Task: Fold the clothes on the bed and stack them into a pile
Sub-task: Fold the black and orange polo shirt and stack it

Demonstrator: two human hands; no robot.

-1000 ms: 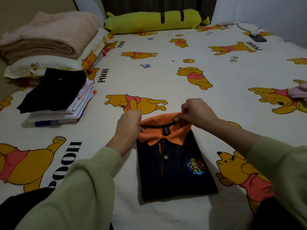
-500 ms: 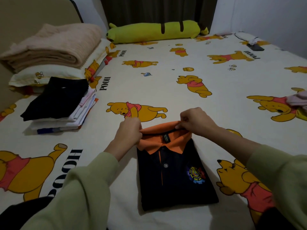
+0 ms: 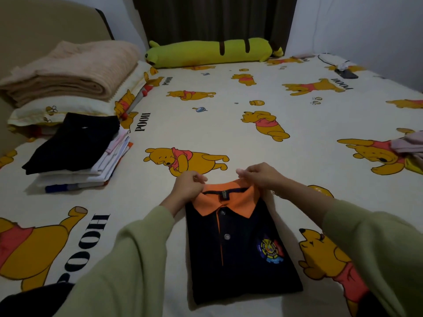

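Both hands, my left hand (image 3: pixel 188 184) and right hand (image 3: pixel 263 175), are pinching the orange collar (image 3: pixel 225 199) of the folded black polo shirt (image 3: pixel 240 248) lying before me. I'm finishing this fold; next comes carrying it left onto the folded pile (image 3: pixel 75 152).

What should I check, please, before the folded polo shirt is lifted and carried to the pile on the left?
1. Polo shirt folded into a compact rectangle: ok.
2. Orange collar lying flat and even: ok.
3. Left hand has a grip on the collar's left corner: ok, fingers pinch it.
4. Right hand has a grip on the right corner: ok.
5. Pile level enough for one more piece: ok, the black garment on top looks flat.
6. Folds underneath the shirt will hold when lifted: cannot tell, hidden.
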